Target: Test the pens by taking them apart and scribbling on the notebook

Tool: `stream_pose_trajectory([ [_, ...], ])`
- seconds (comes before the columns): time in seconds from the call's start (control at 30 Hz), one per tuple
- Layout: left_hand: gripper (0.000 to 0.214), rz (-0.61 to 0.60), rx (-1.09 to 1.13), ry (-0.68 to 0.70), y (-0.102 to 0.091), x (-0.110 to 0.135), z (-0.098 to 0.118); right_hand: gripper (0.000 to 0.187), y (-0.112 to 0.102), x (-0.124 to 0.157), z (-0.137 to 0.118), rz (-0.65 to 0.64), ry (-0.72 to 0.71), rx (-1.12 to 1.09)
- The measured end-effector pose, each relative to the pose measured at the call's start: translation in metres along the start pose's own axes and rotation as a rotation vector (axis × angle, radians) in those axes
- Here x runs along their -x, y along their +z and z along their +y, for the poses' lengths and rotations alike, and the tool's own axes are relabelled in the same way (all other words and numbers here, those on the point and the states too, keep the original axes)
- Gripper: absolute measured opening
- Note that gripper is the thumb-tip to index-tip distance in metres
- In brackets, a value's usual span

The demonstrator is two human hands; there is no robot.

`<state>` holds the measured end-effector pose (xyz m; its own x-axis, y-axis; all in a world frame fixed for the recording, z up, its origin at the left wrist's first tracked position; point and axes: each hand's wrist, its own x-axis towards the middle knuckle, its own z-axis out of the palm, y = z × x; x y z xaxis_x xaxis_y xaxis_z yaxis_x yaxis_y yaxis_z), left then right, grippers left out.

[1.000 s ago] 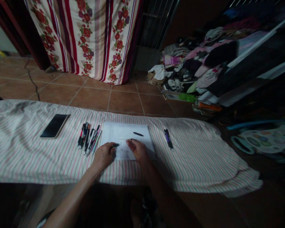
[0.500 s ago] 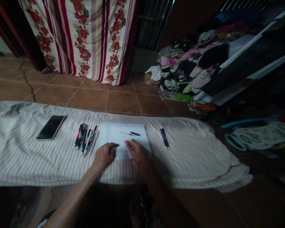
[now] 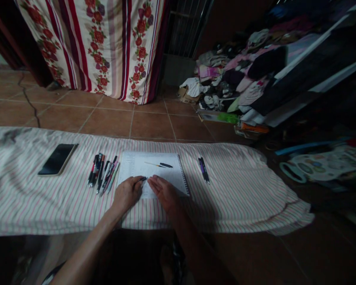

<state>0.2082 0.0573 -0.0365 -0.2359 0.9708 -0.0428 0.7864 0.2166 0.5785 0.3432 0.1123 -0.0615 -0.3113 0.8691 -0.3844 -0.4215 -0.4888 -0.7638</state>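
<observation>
A spiral notebook (image 3: 154, 166) lies open on a striped cloth (image 3: 240, 190). My left hand (image 3: 126, 194) rests on the notebook's near left corner, its fingers closed round a dark pen (image 3: 142, 179). Next to it, my right hand (image 3: 163, 190) lies on the page with fingers stretched out and held together, holding nothing. A thin pen refill with a dark cap (image 3: 161, 164) lies on the page farther up.
Several pens (image 3: 102, 174) lie in a row left of the notebook, and a dark phone (image 3: 57, 159) sits farther left. Two pens (image 3: 203, 169) lie to the right. Beyond the cloth are tiled floor, a floral curtain (image 3: 106, 43) and a heap of clothes (image 3: 240, 79).
The thin refill now shows beside the dark cap on the page. My right hand has drawn back toward me and closer to my left hand. The camera has shifted slightly.
</observation>
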Motion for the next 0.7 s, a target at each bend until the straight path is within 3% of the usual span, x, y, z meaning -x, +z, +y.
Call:
stream_pose_trajectory([
  [0.1,0.032,-0.004,-0.050,0.018,0.002,-0.001,0.003,0.011,0.001,0.000,0.002,-0.036,0.156,-0.098],
  [0.23,0.032,-0.027,-0.122,0.041,0.004,-0.002,0.010,0.017,0.000,0.002,0.004,-0.091,0.255,-0.139],
  [0.47,0.036,-0.028,-0.159,0.085,0.000,0.000,0.014,0.015,-0.003,0.002,0.004,-0.134,0.187,-0.119],
  [0.7,0.013,0.055,0.052,0.195,0.001,-0.004,0.007,0.020,-0.010,-0.002,0.010,-0.289,0.098,-0.130],
])
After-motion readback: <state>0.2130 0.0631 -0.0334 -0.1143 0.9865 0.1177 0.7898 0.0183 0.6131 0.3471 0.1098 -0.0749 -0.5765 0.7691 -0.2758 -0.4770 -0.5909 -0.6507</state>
